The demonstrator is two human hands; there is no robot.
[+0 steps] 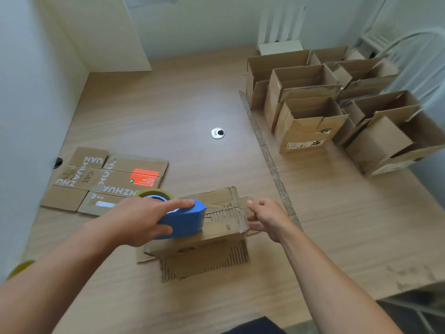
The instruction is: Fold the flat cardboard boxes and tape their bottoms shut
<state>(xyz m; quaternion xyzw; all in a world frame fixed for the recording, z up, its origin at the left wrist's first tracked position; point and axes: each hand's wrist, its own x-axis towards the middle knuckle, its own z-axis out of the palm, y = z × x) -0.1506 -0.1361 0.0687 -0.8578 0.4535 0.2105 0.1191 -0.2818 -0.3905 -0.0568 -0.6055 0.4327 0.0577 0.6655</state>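
A folded cardboard box (216, 233) stands bottom-up on the wooden table (168, 112) in front of me, its torn flaps spread on the table below it. My left hand (142, 220) grips a blue tape dispenser (185, 220) with a yellowish tape roll, pressed onto the box's closed bottom flaps. My right hand (267, 218) curls over the box's right end and holds it there. A flat printed cardboard box (101, 179) with an orange label lies at the left.
Several folded open boxes (310, 116) crowd the table's back right. A metal-ringed cable hole (217, 133) sits mid-table, and a worn seam strip (269, 160) runs diagonally. A second tape roll (19, 267) peeks in at the far left. Walls close the left and back.
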